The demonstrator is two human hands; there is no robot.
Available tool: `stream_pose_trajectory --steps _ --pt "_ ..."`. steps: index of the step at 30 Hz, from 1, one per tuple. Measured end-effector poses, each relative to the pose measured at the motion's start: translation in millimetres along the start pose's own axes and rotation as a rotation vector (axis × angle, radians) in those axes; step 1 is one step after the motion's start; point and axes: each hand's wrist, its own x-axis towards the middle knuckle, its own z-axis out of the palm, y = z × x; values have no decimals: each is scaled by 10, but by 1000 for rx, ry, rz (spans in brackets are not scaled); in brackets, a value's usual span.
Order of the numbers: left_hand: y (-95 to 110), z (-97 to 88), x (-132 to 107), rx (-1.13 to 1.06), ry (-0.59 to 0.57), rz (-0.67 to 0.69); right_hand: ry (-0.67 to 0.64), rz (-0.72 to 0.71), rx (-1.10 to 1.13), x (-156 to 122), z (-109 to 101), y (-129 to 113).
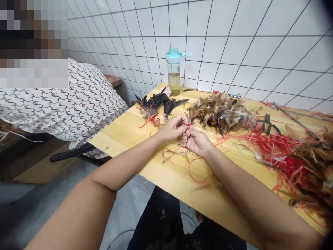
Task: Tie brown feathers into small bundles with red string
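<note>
My left hand (173, 127) and my right hand (195, 140) meet over the wooden table (135, 130), fingertips pinched together on a thin red thread (189, 124). More red thread (197, 175) trails from my right hand onto the tabletop. Just beyond the hands lies a heap of brown feathers (221, 111). Dark feather bundles (158, 102) tied with red thread lie to the left of it. Whether a feather is also held between the fingers is hidden.
A clear bottle with a teal lid (173, 71) stands at the tiled wall. Pliers (269, 124) lie right of the brown heap. A tangle of red thread and feathers (293, 156) covers the table's right side. Another person in a patterned top (78, 100) sits at left.
</note>
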Motion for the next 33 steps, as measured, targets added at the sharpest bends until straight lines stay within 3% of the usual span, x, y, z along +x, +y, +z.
stream_pose_trajectory --steps 10,18,24,29,33 --pt "21 26 8 -114 62 11 19 -10 15 -16 52 7" --pt "-3 -8 29 -139 6 -73 47 1 19 -19 62 -4" --pt "0 -23 15 -109 -54 -61 67 -5 45 2 49 6" --pt "-6 -9 12 -26 -21 -49 90 -2 27 12 60 15" --pt "-6 2 10 -92 -22 -64 79 -19 4 4 67 18"
